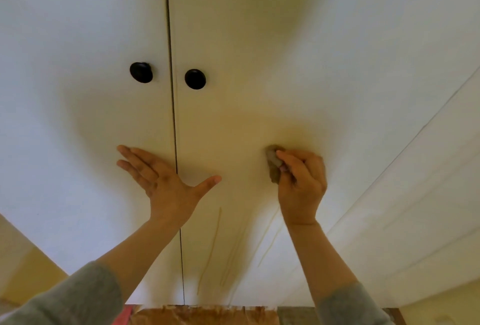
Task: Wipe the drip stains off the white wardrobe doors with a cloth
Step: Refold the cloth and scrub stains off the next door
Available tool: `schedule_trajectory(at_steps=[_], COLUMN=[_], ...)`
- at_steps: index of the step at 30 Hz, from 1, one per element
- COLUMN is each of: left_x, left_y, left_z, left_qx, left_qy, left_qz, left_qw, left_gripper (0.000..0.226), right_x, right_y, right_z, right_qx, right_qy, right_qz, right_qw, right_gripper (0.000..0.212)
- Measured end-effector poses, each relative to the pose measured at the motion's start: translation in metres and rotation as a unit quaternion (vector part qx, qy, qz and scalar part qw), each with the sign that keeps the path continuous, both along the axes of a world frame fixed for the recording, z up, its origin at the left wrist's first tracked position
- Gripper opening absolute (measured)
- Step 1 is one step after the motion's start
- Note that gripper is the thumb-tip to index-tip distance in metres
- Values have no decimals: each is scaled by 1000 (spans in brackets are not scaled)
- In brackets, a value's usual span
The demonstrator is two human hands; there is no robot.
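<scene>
White wardrobe doors (259, 39) fill nearly the whole head view, meeting at a dark seam (172, 91) that runs from the top of the frame to the bottom, just left of centre. Two round black knobs sit either side of it: the left knob (141, 72) and the right knob (195, 79), both in the upper middle.

Below the knobs, the left grip (161, 176) lies flat against the doors with its fingers straight and spread. It holds nothing. Its fingers rest on the left door, its palm covers the seam and its thumb reaches onto the right door.

Right of centre, the right grip (301, 181) has its fingers curled round a small bunched grey-brown cloth (274, 166), holding it against the right door.

Thin yellowish drip stains (210, 246) run down the right door in the lower middle, between the two forearms. They lie below the cloth and apart from it, and reach toward the door's bottom edge.

Grey sleeves (78, 296) cover both forearms at the lower corners. A strip of brownish floor (202, 317) shows along the bottom edge, and a yellow wall (26, 267) at lower left.
</scene>
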State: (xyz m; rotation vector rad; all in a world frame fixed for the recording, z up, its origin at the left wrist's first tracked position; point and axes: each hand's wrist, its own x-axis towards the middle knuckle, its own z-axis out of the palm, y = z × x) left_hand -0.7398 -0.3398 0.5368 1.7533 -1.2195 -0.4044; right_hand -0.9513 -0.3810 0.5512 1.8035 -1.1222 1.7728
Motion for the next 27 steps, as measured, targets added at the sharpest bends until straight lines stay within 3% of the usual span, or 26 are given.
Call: schedule_trajectory(at_steps=[3,7,9,15,19,24,27], left_x=[-1,-4,-5,-7,-6,-6,-6], left_y=[-2,-7,-8,-8,-10,-12,-12], left_z=[-1,-2,-2,-2,-5,-7,-7], left_qx=[-5,-4,-3,-18,-15,-17,-21], left_qy=[-1,-12,-18,-13,-26,-28,-29], left_qz=[11,35,46,50,63,64,63], left_qw=[1000,999,999,998,998,997,997], left_gripper=[165,164,164,162,163,163,164], right_x=[1,0,-4,-39,-36,-35,-32], right_y=[5,14,19,7,-3,14,32], right_z=[-53,-90,-75,9,-5,-85,-106], right_qx=[45,136,121,14,20,114,210], right_qy=[90,121,102,-74,-78,63,24], right_qz=[17,35,30,-28,-28,-28,-31], right_qw=[995,983,987,997,996,991,977], right_gripper=[11,23,16,21,21,18,23])
